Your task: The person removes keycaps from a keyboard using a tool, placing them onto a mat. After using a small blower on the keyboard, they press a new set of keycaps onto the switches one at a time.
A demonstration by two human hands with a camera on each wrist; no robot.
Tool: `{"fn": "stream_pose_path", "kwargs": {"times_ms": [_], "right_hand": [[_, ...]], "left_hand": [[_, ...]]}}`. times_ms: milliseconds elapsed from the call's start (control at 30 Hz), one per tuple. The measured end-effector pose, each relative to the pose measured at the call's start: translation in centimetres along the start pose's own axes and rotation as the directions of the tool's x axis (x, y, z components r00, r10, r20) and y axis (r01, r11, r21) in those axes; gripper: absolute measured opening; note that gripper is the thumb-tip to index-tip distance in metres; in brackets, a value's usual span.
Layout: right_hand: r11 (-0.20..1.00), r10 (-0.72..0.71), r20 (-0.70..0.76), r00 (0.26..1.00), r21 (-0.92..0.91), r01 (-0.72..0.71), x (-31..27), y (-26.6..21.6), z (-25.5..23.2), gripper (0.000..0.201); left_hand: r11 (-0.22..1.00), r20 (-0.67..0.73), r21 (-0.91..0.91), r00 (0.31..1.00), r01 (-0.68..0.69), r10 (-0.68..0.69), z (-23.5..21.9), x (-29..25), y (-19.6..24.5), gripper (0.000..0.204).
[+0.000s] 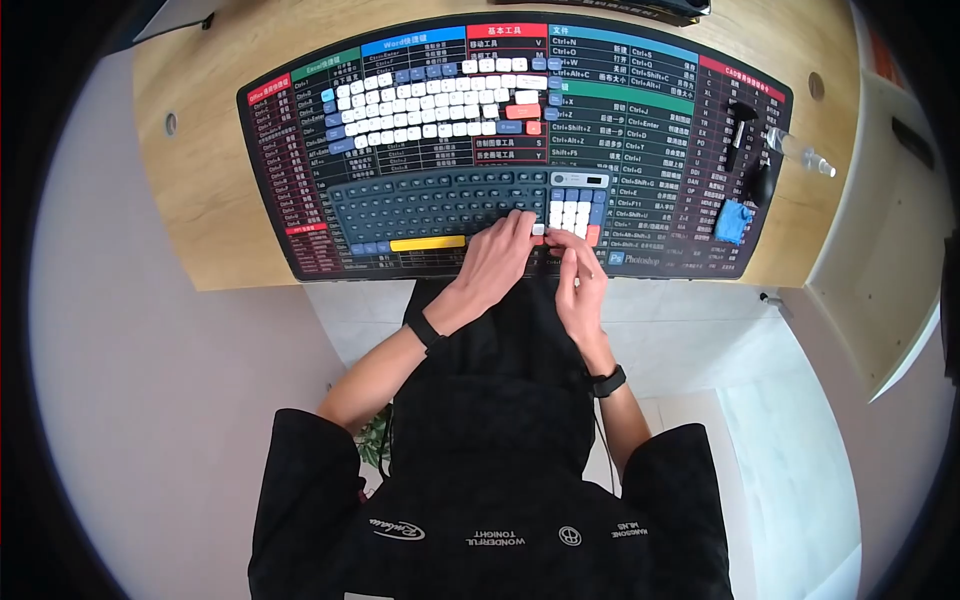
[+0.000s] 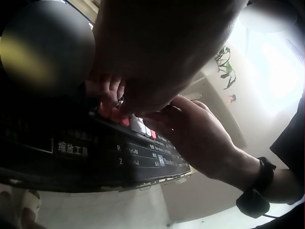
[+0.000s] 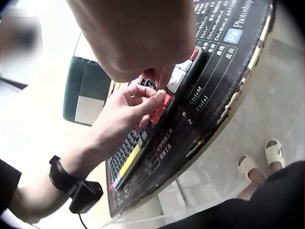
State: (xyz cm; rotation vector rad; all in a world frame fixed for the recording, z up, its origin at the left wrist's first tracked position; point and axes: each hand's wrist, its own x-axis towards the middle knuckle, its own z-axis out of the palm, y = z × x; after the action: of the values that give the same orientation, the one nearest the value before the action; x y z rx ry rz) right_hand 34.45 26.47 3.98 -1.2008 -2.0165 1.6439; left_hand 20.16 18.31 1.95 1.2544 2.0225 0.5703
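A dark keyboard (image 1: 420, 205) lies near the table's front edge, mostly without keycaps on its main block. Its yellow space bar (image 1: 428, 243) and the white number-pad keycaps (image 1: 568, 214) are in place. My left hand (image 1: 494, 264) reaches over its lower right part, thumb and forefinger pinching a small white keycap (image 1: 538, 229). Beneath those fingertips sit red keycaps (image 3: 159, 114). My right hand (image 1: 581, 285) is close beside it, with bent fingers at the number pad's lower edge. In the right wrist view its fingertips meet the left ones; I cannot tell whether they grip anything.
Rows of loose white and blue keycaps (image 1: 420, 108) lie behind the keyboard on a black printed desk mat (image 1: 650, 180). To the right are a black brush-like tool (image 1: 740, 125), a clear bottle (image 1: 800, 152), a black bulb (image 1: 763, 185) and a blue cloth (image 1: 734, 222).
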Motion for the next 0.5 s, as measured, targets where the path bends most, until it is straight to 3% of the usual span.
{"fn": "stream_pose_path", "kwargs": {"times_ms": [33, 200, 267, 300, 367, 500], "right_hand": [[0.991, 0.094, -0.018, 0.995, 0.101, -0.092, 0.0, 0.1, -0.1, 0.029], [0.97, 0.165, -0.021, 0.986, 0.182, -0.159, 0.3, 0.6, -0.2, 0.032], [0.916, 0.204, -0.02, 0.979, 0.357, -0.184, 0.4, 1.2, -0.3, 0.041], [0.916, 0.203, -0.02, 0.979, 0.358, -0.183, 0.5, 1.3, -0.4, 0.041], [0.818, 0.321, 0.022, 0.947, 0.498, -0.289, 0.8, 1.5, -0.8, 0.048], [0.762, 0.386, 0.045, 0.921, 0.548, -0.346, 1.7, 0.8, -1.1, 0.048]], "left_hand": [[1.0, 0.001, 0.0, 1.0, -0.003, 0.003, 0.1, 0.1, 0.0, 0.023], [0.999, 0.005, -0.03, 1.0, -0.013, 0.013, 0.0, 0.1, -0.3, 0.022], [0.998, 0.004, -0.054, 1.0, -0.02, 0.02, -0.1, 0.2, -0.5, 0.021], [0.996, 0.003, -0.079, 1.0, -0.027, 0.028, -0.2, 0.3, -0.6, 0.02], [0.993, 0.007, -0.117, 0.999, -0.035, 0.036, -0.4, 0.3, -0.8, 0.018], [0.985, 0.024, -0.145, 0.995, -0.088, 0.092, -1.3, 0.5, -0.6, 0.016]]}}
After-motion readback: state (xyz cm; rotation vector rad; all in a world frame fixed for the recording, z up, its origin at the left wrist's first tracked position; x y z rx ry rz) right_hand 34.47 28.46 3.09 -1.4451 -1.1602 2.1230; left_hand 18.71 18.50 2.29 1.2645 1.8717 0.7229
